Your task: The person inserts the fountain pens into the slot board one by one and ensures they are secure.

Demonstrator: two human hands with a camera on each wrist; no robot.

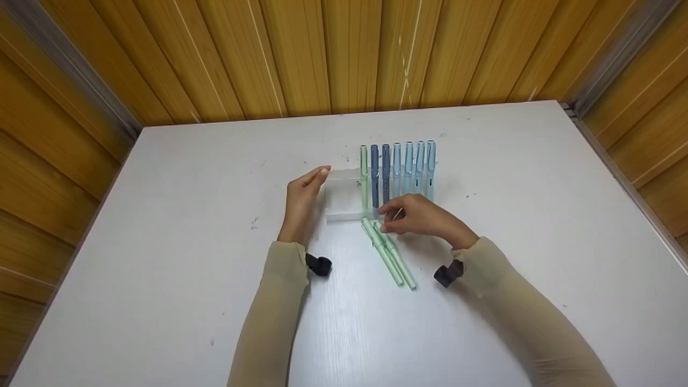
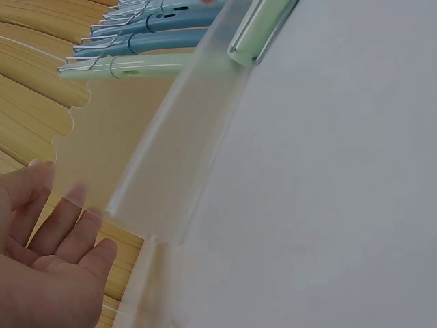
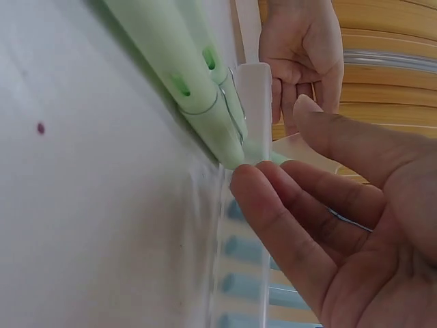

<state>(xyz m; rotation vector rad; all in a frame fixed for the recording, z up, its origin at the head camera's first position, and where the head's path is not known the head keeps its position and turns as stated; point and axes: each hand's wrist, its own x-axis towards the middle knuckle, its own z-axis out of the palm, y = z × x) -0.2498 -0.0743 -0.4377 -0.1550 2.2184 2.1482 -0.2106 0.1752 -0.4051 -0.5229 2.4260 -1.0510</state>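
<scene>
A translucent pen stand (image 1: 344, 215) holds a row of upright pens: one light green pen (image 1: 364, 161), two dark blue pens (image 1: 374, 172) and several light blue pens (image 1: 409, 161). My left hand (image 1: 303, 201) is at the stand's left end, its loosely bent fingertips at the translucent edge in the left wrist view. Two more light green pens (image 1: 389, 258) lie slanted side by side on the table, caps toward the stand. Close to those caps is my right hand (image 1: 419, 215), thumb and fingers apart; in the right wrist view its fingertips (image 3: 249, 181) are beside a cap, contact unclear.
The white table (image 1: 161, 258) runs up to wood-patterned panels (image 1: 349, 59) at the back. More such panels rise at both sides. Black wrist cameras (image 1: 321, 266) sit at both sleeve cuffs. The stand's left portion (image 1: 342, 193) shows no pens.
</scene>
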